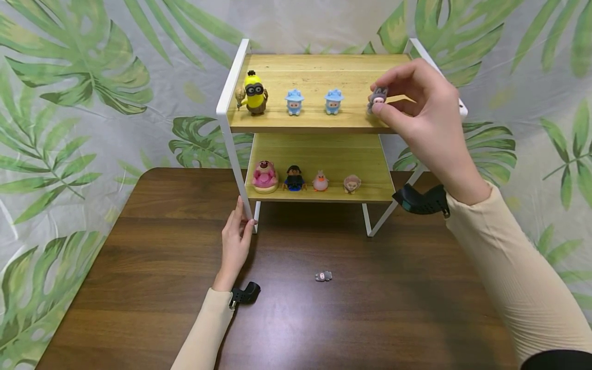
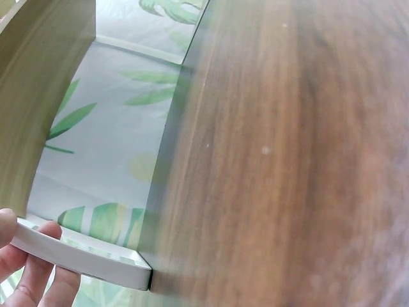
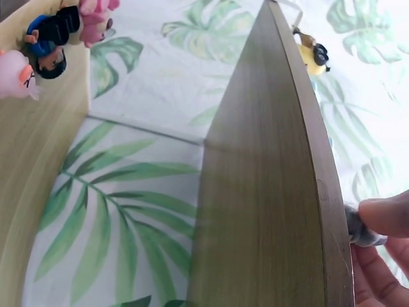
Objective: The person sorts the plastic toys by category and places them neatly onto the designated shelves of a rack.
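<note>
My right hand [image 1: 423, 103] pinches a small grey figurine [image 1: 378, 97] between thumb and fingertips, at the right part of the top shelf [image 1: 314, 67]. In the right wrist view the grey figurine [image 3: 363, 227] shows by the shelf's front edge, partly hidden by the thumb. My left hand [image 1: 235, 244] holds the white front-left leg [image 2: 83, 261] of the rack, thumb on one side and fingers round the other. Left of the right hand stand two blue-hatted figurines [image 1: 333, 103] and a yellow minion figure [image 1: 255, 93]. Another grey figurine [image 1: 323, 276] lies on the table.
On the lower shelf [image 1: 319, 146] stand a pink bear [image 1: 265, 177], a dark-haired figure [image 1: 294, 178], a pale pink duck-like figure [image 1: 320, 181] and a beige figure [image 1: 352, 184]. The rack stands on a brown wooden table [image 1: 162, 267] before a leaf-patterned cloth [image 1: 111, 82].
</note>
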The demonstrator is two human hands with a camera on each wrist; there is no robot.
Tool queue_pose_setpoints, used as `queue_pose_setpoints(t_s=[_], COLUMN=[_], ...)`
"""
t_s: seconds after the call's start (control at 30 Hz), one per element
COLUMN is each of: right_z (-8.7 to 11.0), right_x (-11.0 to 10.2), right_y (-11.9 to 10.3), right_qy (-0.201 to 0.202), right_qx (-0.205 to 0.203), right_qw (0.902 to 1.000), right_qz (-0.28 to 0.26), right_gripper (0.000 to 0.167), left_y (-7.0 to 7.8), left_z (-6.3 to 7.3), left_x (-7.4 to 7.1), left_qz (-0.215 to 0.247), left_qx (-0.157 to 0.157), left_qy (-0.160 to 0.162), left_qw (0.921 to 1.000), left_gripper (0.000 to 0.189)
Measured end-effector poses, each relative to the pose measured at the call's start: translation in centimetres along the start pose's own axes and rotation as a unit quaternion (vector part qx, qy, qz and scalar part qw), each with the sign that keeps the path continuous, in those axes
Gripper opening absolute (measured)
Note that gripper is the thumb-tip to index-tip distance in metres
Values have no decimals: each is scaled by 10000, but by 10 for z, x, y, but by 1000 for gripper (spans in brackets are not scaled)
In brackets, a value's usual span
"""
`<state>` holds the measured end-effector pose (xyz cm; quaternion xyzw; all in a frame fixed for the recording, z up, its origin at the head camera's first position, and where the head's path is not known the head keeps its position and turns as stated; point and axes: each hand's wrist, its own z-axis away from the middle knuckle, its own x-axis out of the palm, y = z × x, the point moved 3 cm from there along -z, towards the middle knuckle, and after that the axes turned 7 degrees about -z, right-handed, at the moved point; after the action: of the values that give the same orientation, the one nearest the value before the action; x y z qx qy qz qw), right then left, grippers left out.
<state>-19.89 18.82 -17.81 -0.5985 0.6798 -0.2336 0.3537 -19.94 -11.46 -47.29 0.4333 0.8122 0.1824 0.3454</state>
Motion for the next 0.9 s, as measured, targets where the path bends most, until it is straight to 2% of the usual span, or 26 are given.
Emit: queue_pose_setpoints(t_s=[0.17,0.7,0.9], right_z=[-4,-6,-6], right_x=[1,3,3], right_y=[0,0,0], right_qy=[-57,-227,-219], right_qx=[191,431,415], right_qw=[9992,9958,9962], right_qz=[354,771,737], right_gripper=[23,20,21], left_y=[0,0,-1], left_z=[0,0,0], left_x=[0,1,1], left_qz=[45,46,12], left_qx=[-10,66,43], left_qy=[-12,50,56], left_qw=[10000,10000,10000], left_gripper=[84,84,84])
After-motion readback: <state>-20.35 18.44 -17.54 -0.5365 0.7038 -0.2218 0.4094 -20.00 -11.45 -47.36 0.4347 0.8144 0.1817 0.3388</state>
